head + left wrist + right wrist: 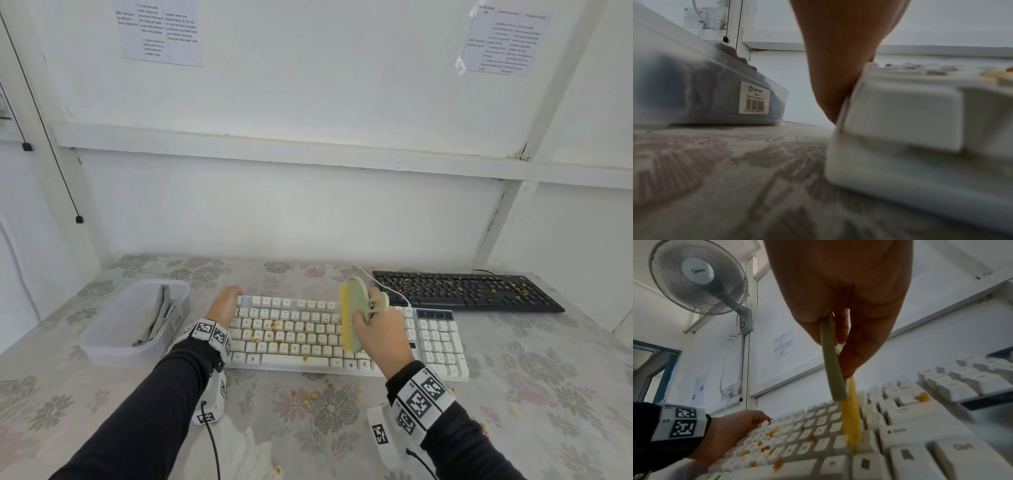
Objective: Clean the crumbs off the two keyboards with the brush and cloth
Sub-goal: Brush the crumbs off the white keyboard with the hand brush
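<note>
The right hand (378,337) is gripping the brush (352,315), its long axis crossing the white keyboard's (294,330) rows. Remaining crumbs (270,334) are lying leftward of the bristles, toward the left hand (224,308), whose fingers are curling over the keyboard's far-left corner.

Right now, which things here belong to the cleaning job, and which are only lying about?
For the job:
- brush, gripped by the right hand
- white keyboard, steadied by the left hand
- black keyboard
- grey cloth
- crumbs

Lying about:
- plastic tub
- wall fan
- taped papers
</note>
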Action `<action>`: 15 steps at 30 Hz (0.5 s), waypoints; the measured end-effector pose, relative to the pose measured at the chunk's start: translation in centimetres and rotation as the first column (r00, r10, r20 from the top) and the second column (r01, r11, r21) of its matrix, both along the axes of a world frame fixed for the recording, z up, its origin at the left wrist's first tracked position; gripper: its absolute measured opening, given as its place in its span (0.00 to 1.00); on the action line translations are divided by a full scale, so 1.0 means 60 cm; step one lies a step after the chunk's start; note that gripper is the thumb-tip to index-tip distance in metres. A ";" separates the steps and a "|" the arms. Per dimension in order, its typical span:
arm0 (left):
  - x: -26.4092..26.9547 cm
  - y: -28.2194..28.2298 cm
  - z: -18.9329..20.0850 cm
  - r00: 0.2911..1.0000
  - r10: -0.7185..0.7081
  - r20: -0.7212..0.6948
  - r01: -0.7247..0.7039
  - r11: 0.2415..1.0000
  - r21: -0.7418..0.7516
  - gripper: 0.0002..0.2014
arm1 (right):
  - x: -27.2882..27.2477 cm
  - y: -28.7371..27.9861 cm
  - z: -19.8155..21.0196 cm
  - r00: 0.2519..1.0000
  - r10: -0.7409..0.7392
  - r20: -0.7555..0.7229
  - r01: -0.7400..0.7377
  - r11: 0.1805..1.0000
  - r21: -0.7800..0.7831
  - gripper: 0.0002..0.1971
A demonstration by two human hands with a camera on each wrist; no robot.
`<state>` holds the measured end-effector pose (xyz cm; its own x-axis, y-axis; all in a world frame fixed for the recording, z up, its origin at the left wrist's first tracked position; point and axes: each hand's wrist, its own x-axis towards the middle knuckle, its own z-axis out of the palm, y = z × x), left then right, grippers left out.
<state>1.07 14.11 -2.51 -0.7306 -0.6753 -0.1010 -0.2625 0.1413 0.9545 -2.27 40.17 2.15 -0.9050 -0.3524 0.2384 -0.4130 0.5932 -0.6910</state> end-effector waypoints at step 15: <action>0.009 -0.001 0.001 1.000 0.008 0.018 -0.010 0.995 0.096 0.13 | 0.010 0.002 -0.002 0.998 0.057 0.005 -0.057 0.998 -0.028 0.14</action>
<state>1.62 14.03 -2.45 -0.7221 -0.6685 -0.1780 -0.2800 0.0470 0.9588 -1.64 40.32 2.00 -0.8849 -0.3972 0.2432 -0.4415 0.5494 -0.7094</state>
